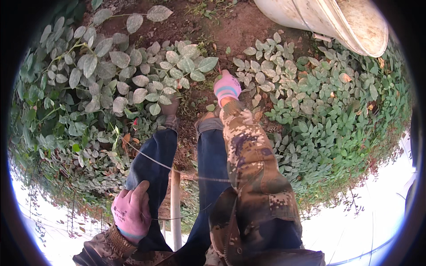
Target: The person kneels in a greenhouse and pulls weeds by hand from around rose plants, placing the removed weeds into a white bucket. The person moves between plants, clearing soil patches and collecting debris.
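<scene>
My right hand, in a pink knitted glove with a blue band, reaches down to the soil between two leafy bushes. Its fingertips are partly hidden, and whether they grip anything is unclear. Beside my jeans-clad leg, my left hand has curled fingers in a matching glove bearing writing. A thin dark strand runs from that hand's edge across my legs; a hold on it cannot be made out. Pale-spotted leaves grow left of my right hand, and more whitish leaves lie to its right.
A tilted, dirty white bucket with a wire handle stands at upper right. A pale cord crosses in front of my legs, near an upright post. Reddish-brown soil runs between the bushes. A small red bud shows at left.
</scene>
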The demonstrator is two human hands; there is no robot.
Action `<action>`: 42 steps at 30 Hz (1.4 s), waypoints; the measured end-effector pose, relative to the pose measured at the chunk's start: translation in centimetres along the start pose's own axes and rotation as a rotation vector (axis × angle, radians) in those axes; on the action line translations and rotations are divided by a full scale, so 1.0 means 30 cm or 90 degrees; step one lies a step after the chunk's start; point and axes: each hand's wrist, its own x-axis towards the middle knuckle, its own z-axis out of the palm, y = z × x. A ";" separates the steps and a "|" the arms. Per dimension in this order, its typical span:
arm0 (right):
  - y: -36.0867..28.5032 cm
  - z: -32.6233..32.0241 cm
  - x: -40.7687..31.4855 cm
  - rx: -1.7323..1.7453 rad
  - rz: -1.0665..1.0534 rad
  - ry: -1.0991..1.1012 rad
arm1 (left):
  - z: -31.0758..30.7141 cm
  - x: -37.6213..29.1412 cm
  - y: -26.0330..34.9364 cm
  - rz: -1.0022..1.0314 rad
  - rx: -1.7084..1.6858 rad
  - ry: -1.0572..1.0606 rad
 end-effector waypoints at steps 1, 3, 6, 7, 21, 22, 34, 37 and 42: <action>0.031 -0.017 -0.002 0.055 -0.012 0.007 | 0.002 -0.009 0.003 -0.001 -0.006 0.003; 0.117 -0.073 -0.007 0.375 -0.006 -0.166 | 0.020 -0.014 0.011 0.002 -0.010 0.019; 0.340 -0.190 -0.006 0.884 0.108 -0.220 | 0.021 -0.017 0.019 -0.005 -0.015 0.026; 0.373 -0.159 0.008 0.935 0.188 -0.158 | 0.018 -0.014 0.020 0.001 -0.012 0.027; -0.117 0.220 -0.060 0.443 0.344 0.021 | -0.002 0.034 0.031 0.023 0.036 -0.024; -0.146 0.217 -0.028 0.458 0.417 0.036 | -0.004 0.036 0.031 0.027 0.056 -0.027; 0.248 0.015 -0.075 0.866 0.069 -0.178 | 0.003 0.041 0.057 0.035 0.067 0.000; 0.295 -0.204 -0.169 0.378 0.041 -0.012 | 0.008 0.037 0.059 0.040 0.055 0.003; 0.185 -0.774 -0.434 0.740 -0.104 0.308 | 0.010 0.038 0.086 0.035 0.021 0.023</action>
